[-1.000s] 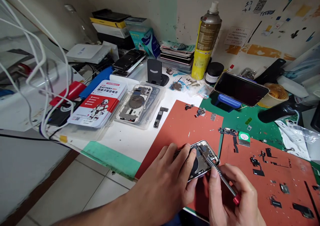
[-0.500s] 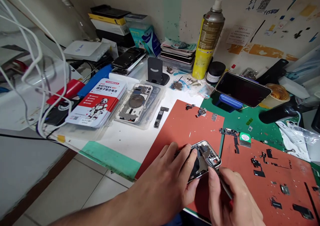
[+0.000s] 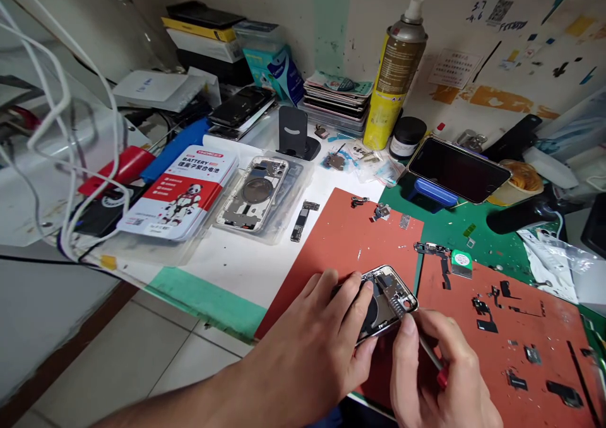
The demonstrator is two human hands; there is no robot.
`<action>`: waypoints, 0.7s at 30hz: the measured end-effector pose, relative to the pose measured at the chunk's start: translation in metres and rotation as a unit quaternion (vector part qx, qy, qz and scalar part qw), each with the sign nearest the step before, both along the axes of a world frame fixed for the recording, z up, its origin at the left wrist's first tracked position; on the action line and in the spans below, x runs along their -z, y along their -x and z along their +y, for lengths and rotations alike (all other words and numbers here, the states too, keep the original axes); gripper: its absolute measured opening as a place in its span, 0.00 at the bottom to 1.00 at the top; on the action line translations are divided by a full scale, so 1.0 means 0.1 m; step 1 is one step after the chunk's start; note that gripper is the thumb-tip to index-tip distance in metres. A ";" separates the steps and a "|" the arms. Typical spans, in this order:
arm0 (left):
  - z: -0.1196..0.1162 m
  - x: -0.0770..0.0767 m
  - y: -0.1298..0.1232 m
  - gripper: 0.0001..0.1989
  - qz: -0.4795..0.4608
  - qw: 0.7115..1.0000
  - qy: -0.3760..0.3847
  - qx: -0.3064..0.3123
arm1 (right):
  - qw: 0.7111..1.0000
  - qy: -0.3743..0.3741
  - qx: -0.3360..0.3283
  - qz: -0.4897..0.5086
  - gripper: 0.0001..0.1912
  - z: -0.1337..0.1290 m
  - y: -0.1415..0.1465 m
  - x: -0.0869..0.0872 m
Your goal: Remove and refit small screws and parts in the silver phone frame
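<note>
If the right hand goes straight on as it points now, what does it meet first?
Probably the phone frame in the left hand; the screwdriver in the right hand seems to touch it.

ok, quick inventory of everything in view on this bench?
phone rear housing: 1, silver frame, over a red mat
screwdriver: 1, silver shaft, red handle, shaft reaching the housing
second phone housing: 1, silver, in a clear tray
circuit board: 1, dark, on the white bench top beside the tray
battery box: 1, white and red, left of the tray
spray can: 1, yellow and brown, by the wall
black jar: 1, right of the can
phone: 1, black, on a blue stand
red mats: 2, front of the bench
small black parts: several, on the right red mat
green mat: 1, behind the right red mat
left hand: 1, holding the housing
right hand: 1, holding the screwdriver
</note>
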State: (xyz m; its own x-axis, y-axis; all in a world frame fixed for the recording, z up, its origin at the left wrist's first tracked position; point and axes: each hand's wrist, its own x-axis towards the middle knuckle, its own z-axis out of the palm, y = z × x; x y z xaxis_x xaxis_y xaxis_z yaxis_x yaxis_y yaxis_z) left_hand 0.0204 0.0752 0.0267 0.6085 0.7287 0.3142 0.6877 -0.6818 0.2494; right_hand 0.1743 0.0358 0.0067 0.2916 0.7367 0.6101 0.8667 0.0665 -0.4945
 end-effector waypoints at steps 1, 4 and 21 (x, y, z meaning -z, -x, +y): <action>0.00 0.00 0.00 0.19 -0.001 1.000 0.003 0.001 | 1.000 0.002 0.006 0.002 0.03 0.00 0.00 0.01; 0.00 0.01 0.00 0.19 -0.005 1.000 0.003 0.000 | 0.999 -0.010 0.041 -0.010 0.05 0.00 0.01 0.03; 0.00 0.01 0.03 0.20 0.011 1.000 0.020 0.016 | 0.998 -0.019 0.058 -0.020 0.05 -0.03 0.02 0.09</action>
